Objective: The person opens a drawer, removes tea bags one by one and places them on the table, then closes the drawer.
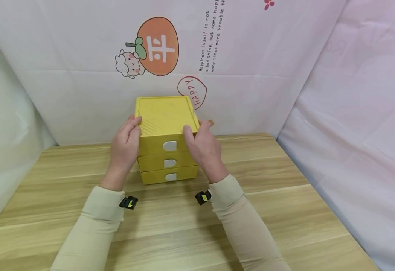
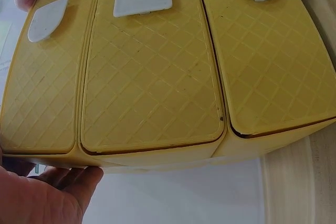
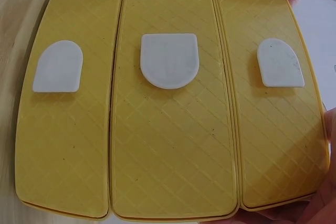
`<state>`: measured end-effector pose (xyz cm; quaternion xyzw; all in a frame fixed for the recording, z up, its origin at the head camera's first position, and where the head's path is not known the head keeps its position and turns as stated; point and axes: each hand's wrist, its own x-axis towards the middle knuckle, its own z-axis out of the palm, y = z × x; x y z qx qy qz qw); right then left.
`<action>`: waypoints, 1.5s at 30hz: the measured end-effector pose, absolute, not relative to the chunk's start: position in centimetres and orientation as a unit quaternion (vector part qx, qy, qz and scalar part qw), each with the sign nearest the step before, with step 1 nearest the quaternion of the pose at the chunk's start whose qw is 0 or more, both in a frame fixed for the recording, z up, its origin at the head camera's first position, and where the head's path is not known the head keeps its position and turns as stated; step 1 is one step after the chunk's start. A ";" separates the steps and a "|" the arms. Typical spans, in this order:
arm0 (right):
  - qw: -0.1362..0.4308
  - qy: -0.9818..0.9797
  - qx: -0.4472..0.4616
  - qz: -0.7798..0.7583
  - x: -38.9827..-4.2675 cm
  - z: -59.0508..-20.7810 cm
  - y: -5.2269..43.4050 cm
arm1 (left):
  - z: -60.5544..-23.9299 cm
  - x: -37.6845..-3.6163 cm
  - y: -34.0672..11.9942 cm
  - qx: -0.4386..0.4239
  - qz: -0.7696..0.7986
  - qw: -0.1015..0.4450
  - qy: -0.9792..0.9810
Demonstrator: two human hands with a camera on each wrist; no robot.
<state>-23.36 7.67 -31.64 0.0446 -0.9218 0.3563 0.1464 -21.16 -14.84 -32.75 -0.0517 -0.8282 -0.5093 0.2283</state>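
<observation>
Yellow drawer box (image 1: pixel 165 113) stands upright toward the back of the counter (image 1: pixel 163 233); whether its base touches, cannot tell. Left hand (image 1: pixel 124 145) and right hand (image 1: pixel 205 148) grip opposite sides near the top, fingers spread to the box's width and holding it. Judgement: equal side pressure and a level top suit this hold; tipping forward could let drawers (image 1: pixel 156 163) slide. White tabs (image 1: pixel 170 145) best left unpressed.

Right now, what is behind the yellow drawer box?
Behind the yellow drawer box, the white backdrop shows, its HAPPY heart partly covered. An orange-brown bit peeks past the right hand; anything else directly behind is hidden.
</observation>
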 end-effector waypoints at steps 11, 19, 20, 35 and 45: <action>0.142 -0.924 0.039 0.354 -23.8 -31.7 7.0 | -32.5 -21.4 -15.4 -0.045 -0.521 0.219 -0.824; 0.147 -0.923 0.035 0.355 -24.0 -31.8 6.8 | -32.5 -21.6 -15.7 -0.040 -0.518 0.217 -0.827; 0.148 -0.923 0.035 0.355 -24.0 -31.8 6.8 | -32.5 -21.7 -15.7 -0.039 -0.517 0.216 -0.828; 0.136 -0.920 0.034 0.367 -23.9 -31.7 6.9 | -31.5 -21.0 -16.0 -0.019 -0.544 0.189 -0.817; 0.127 -0.922 0.051 0.362 -23.7 -31.6 7.2 | -31.8 -21.0 -15.9 -0.016 -0.539 0.195 -0.819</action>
